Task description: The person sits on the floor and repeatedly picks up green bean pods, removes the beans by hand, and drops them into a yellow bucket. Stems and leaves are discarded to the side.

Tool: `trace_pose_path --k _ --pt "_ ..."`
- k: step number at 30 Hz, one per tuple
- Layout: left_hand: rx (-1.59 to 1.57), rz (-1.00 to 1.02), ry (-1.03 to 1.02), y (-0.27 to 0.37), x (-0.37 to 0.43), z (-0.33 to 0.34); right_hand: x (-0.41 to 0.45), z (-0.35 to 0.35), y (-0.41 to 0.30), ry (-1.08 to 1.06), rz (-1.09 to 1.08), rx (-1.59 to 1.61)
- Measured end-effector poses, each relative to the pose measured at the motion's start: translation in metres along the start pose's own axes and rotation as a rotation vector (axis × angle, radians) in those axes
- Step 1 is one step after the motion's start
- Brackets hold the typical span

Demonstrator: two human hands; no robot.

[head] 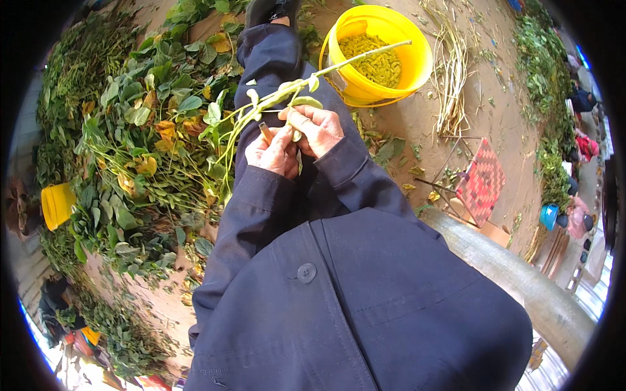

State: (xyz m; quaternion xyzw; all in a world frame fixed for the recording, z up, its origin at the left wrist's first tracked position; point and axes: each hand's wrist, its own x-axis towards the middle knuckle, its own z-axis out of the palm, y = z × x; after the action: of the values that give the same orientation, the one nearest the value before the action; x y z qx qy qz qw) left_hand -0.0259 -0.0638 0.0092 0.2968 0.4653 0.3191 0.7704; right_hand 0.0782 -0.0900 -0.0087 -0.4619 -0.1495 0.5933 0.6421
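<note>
A green soybean stalk with leaves and pods lies slantwise above my lap, its bare end reaching over the yellow bucket. My right hand pinches at a side stem of it, with a flat green pod just above the fingers. Beside it, my left hand has thumb and finger closed around a small pod. A short tan stub sticks up from between the left fingers; what it is cannot be told. Loose green pods lie inside the bucket.
A heap of leafy bean plants spreads along my left. Stripped stalks lie right of the bucket, near a folding stool with a red woven seat. A metal pipe runs behind. Other people sit at the far right.
</note>
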Motion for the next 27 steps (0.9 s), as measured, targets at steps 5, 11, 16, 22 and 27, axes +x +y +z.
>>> trace_pose_path --k 5,11,16,22,27 --pt "0.124 0.036 -0.123 0.004 0.004 -0.012 -0.003 0.000 -0.004 0.105 -0.016 -0.147" --pt "0.463 0.408 0.034 0.039 0.033 -0.049 0.000 -0.006 -0.006 0.080 0.104 -0.028" --pt "0.723 0.506 0.004 0.052 0.081 -0.051 0.004 -0.029 -0.004 -0.114 0.241 0.099" --pt "1.073 0.315 -0.147 0.070 0.109 -0.035 -0.002 -0.048 -0.002 -0.158 0.320 0.167" --pt "0.803 0.289 -0.161 0.061 0.111 -0.051 -0.005 -0.055 0.002 -0.155 0.352 0.209"
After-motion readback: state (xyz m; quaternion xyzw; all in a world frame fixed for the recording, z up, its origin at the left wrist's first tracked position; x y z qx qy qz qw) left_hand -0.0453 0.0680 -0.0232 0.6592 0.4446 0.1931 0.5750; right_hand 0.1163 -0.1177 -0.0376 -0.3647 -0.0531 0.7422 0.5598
